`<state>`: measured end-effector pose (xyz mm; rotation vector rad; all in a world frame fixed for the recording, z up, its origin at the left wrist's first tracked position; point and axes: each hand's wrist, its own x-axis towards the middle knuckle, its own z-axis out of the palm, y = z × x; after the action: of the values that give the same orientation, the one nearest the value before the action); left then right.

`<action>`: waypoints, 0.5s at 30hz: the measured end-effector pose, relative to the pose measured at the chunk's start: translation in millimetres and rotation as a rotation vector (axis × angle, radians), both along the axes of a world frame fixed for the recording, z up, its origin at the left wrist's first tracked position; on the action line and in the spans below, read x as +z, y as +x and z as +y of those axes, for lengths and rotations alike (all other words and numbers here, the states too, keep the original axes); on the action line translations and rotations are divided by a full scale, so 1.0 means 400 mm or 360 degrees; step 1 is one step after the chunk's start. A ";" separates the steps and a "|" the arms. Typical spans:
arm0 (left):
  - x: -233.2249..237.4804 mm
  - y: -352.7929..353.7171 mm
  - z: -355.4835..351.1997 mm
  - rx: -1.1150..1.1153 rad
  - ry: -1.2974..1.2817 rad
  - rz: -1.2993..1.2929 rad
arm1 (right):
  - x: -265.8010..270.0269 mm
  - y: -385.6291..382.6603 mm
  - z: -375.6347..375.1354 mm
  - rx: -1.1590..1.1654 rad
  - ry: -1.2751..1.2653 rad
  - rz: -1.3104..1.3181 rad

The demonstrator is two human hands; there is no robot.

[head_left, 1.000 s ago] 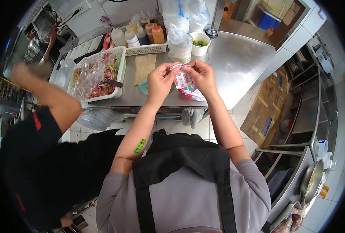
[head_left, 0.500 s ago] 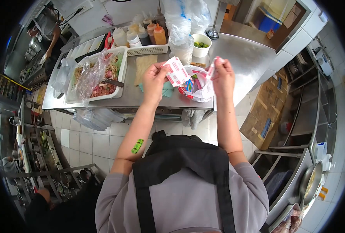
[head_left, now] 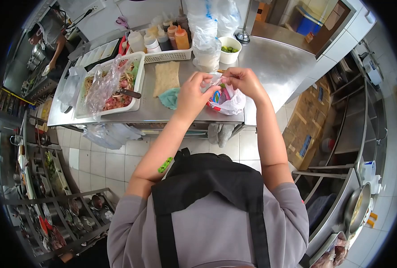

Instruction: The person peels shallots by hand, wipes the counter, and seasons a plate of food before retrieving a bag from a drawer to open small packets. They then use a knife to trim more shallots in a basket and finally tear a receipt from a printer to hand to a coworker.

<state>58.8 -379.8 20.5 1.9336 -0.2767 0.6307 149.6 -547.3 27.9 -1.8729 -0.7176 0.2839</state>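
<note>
A white and red plastic bag point(head_left: 233, 106) stands open at the counter's front edge, with small colourful packets point(head_left: 216, 96) inside. My left hand point(head_left: 193, 93) is at the left side of its mouth, thumb and fingers closed on the thin plastic. From the right, my right hand point(head_left: 246, 83) pinches the bag's upper rim. The fingers partly cover the opening. Left of the bag lie a folded beige cloth point(head_left: 166, 77) and a teal cloth point(head_left: 169, 98).
A white tub of meat and vegetables point(head_left: 140, 80), with a knife point(head_left: 129, 93) on it, sits to the left. Behind are a basket of sauce bottles point(head_left: 169, 56), stacked wrapped containers point(head_left: 205, 44), a bowl of green pieces point(head_left: 229, 57) and a bell point(head_left: 242, 37). A person point(head_left: 55, 42) stands far left.
The white and red printed packets have left my hands and no longer show in them. Both hands have come closer together and now grip the bag's mouth.
</note>
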 end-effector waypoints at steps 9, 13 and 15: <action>-0.153 0.024 0.041 0.0381 0.0512 0.0347 | -0.050 0.123 0.032 0.0283 -0.0026 0.0120; -0.144 0.030 0.037 0.0323 0.0273 0.0469 | -0.005 0.112 0.042 0.0208 -0.0360 -0.0296; -0.144 0.035 0.032 0.0326 0.0243 0.0503 | -0.005 0.112 0.048 0.0184 -0.0334 -0.0264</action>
<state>72.6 -367.1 -37.1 2.1915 0.0752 0.4350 194.2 -528.3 26.0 -2.0748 -0.9415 0.2889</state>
